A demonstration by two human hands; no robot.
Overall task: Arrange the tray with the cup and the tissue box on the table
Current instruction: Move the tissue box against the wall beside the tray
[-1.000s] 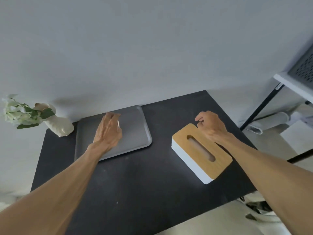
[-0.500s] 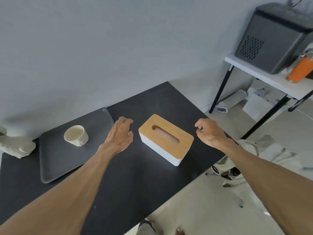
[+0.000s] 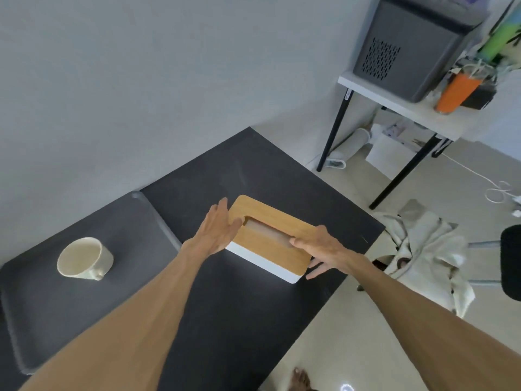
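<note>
A white tissue box (image 3: 269, 238) with a wooden slotted lid sits on the black table (image 3: 239, 306), near its right side. My left hand (image 3: 217, 232) presses flat against the box's left end, thumb on the lid. My right hand (image 3: 324, 249) clasps the box's right end, thumb on the lid and fingers down the side. A cream cup (image 3: 84, 258) rests on the grey tray (image 3: 135, 238) at the left, its handle toward me.
A white side table (image 3: 394, 103) with black legs stands at the right and carries a grey appliance (image 3: 408, 43) and an orange tumbler (image 3: 455, 91). Crumpled cloth (image 3: 423, 249) and a cable lie on the floor. The wall runs behind the table.
Both hands have closed in on the tissue box, one at each end. My view has swung right and nearer; the vase at the left has left the frame.
</note>
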